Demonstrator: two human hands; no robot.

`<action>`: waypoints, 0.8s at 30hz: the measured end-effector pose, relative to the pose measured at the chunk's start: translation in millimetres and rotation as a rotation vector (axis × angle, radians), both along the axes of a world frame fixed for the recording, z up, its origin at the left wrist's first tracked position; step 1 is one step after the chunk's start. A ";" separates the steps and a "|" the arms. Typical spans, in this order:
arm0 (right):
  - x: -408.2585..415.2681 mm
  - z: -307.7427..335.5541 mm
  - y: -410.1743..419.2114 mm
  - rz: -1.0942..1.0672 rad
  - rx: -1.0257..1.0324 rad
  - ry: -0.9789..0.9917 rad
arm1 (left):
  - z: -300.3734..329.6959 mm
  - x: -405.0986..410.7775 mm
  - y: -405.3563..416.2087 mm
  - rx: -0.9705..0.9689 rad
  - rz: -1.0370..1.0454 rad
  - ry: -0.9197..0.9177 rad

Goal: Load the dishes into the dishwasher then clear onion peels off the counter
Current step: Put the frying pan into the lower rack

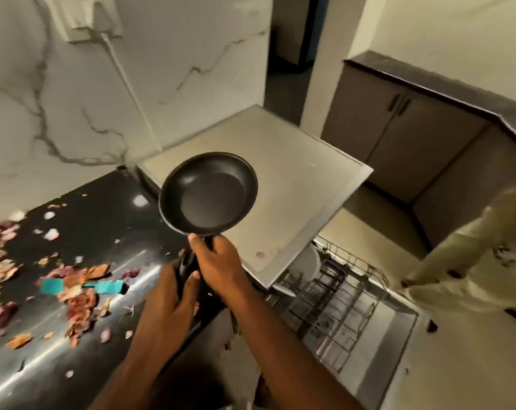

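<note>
Both hands' fingers (left hand (173,294), right hand (218,266)) grip the frying pan (208,194) handle.

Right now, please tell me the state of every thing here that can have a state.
Frying pan: empty, held up by its handle.
Left hand: grips the pan handle.
Right hand: grips the pan handle.
Dishwasher door: open.
Dishwasher rack: pulled out, a white plate in it.
Counter: littered with onion peels.
Cupboard doors: closed.
</note>
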State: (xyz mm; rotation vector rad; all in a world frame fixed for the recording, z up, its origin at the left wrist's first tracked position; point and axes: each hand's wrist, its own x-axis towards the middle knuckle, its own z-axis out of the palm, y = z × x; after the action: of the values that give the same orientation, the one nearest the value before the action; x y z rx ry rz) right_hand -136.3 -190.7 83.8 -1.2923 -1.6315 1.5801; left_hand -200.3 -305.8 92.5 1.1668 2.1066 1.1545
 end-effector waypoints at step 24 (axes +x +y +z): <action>199.8 -64.8 22.5 -0.639 -0.176 -0.093 | -58.9 113.2 88.7 -0.407 -0.901 0.052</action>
State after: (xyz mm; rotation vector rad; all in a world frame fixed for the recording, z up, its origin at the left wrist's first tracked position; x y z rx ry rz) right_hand 63.6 -168.2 19.0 -1.7753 -0.9822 1.2876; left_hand -87.1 -217.1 33.6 1.6568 1.4316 0.2691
